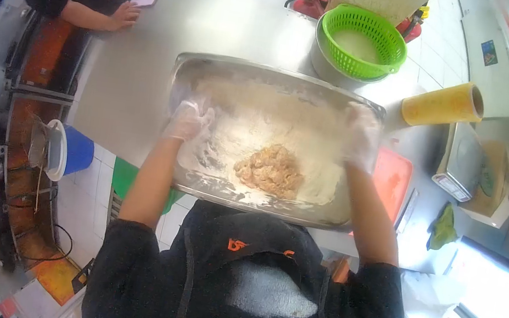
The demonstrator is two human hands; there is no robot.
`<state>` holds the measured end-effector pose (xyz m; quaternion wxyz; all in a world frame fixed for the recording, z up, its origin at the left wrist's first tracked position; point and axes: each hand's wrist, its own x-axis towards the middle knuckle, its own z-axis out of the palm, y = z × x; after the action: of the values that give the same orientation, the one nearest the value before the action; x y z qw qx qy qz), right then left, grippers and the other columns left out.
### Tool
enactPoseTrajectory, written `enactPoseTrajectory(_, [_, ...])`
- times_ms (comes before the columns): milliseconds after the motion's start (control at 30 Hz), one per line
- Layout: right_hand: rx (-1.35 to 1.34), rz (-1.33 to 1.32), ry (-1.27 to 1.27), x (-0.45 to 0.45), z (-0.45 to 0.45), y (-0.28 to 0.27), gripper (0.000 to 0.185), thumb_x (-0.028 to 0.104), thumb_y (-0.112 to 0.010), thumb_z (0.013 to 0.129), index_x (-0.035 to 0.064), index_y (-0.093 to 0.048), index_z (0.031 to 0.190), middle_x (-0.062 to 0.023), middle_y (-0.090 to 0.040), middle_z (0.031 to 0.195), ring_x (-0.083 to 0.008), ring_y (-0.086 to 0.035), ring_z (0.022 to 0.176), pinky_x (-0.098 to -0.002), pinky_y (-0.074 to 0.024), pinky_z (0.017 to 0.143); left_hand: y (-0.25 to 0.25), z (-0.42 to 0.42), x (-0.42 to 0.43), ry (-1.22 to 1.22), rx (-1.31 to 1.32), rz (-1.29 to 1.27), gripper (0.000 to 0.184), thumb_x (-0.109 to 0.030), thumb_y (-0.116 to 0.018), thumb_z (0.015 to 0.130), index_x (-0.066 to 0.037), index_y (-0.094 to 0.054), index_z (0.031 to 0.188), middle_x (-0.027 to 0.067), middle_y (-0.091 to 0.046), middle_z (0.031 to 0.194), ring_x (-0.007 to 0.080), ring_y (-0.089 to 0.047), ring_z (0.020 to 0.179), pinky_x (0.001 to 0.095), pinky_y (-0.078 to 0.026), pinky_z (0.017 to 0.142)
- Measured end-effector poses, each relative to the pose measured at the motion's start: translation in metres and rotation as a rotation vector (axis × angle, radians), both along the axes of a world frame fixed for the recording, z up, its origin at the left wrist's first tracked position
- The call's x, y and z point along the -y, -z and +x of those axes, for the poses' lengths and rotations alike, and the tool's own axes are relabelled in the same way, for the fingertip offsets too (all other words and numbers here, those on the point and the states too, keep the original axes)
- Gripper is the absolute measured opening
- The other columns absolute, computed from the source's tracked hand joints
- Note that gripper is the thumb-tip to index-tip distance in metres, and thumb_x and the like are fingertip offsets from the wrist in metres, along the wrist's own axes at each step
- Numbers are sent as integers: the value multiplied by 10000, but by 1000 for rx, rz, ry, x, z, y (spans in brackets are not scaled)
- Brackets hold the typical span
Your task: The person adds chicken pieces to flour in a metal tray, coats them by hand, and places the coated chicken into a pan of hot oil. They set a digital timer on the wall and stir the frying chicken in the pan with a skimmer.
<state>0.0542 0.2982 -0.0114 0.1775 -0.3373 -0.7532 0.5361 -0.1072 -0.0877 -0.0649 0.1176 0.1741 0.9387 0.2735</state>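
well, orange lettering [238,246] on black apron [209,284] seems illegible; left hand [191,121] and right hand [360,135] at tray [229,198], grips unclear.

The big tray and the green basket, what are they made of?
The big tray looks like metal, maybe steel: its rim is grey and shiny. The green basket seems to be plastic, bright and smooth, with neat rows of holes.

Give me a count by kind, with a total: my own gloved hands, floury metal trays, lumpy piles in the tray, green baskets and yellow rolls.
Gloved hands: 2, left hand and right hand
Floury metal tray: 1
Lumpy pile: 1
Green basket: 1
Yellow roll: 1
Total: 6
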Motion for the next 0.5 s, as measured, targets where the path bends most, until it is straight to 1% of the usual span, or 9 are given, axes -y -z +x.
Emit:
enactPoseTrajectory(33, [-15,37,-45,15,4,21,336,297,-490,1010,43,-642,1169,-176,-699,1098,-324,-635,1061,-449,-470,925,9,-16,-7,86,88,-171,515,-426,-599,928,-23,-652,1244,287,-656,1159,373,-648,1108,413,-510,967])
enactPoseTrajectory(100, [692,323,-173,43,2,-8,391,250,-437,1023,59,-596,1325,-212,-667,1223,-373,-562,1232,-430,-424,1035,31,-12,-20,190,199,-350,535,-444,-572,948,-19,-634,1268,299,-641,1176,385,-636,1125,414,-505,983])
enactPoseTrajectory(133, [826,454,-283,39,12,28,388,233,-444,1012,65,-593,1328,-212,-660,1233,-374,-559,1233,-436,-422,1040,40,-2,-32,260,-97,-376,561,-477,-530,967,-25,-621,1288,300,-654,1127,397,-644,1090,437,-505,971])
enactPoseTrajectory(200, [848,679,-471,19,42,122,388,198,-457,990,76,-587,1334,-210,-648,1255,-375,-554,1236,-448,-420,1049,70,-4,-45,334,-404,-391,589,-510,-488,987,-31,-607,1308,302,-668,1079,409,-652,1056,460,-506,958])
enactPoseTrajectory(233, [853,767,-531,17,49,148,391,181,-464,979,81,-584,1337,-210,-642,1266,-376,-551,1237,-453,-419,1054,100,-16,-53,247,-187,-372,606,-541,-459,992,-53,-605,1320,283,-681,1024,406,-662,1014,482,-506,926])
enactPoseTrajectory(300, [888,820,-656,35,40,136,401,152,-465,964,94,-581,1344,-202,-630,1292,-366,-549,1243,-462,-417,1057,104,-16,-64,173,37,-356,625,-573,-430,997,-75,-602,1333,263,-695,969,404,-671,972,503,-506,893])
enactPoseTrajectory(367, [920,809,-727,63,22,125,407,141,-461,960,102,-581,1348,-194,-624,1308,-356,-550,1246,-465,-417,1055,52,-7,-90,275,122,-254,628,-594,-400,1007,-111,-601,1354,227,-711,920,387,-678,929,508,-504,849])
enactPoseTrajectory(467, [861,1189,-906,86,4,143,380,150,-494,949,98,-616,1305,-162,-650,1268,-319,-571,1224,-433,-440,1040,9,2,-107,442,280,-404,627,-602,-388,1011,-107,-644,1297,206,-716,947,377,-679,938,481,-515,836])
enactPoseTrajectory(500, [447,1024,-701,92,5,156,334,158,-517,941,105,-648,1243,-142,-667,1225,-302,-587,1197,-420,-464,1008,34,8,-107,445,286,-403,627,-602,-388,1011,-107,-644,1297,206,-716,947,377,-679,938,481,-515,836])
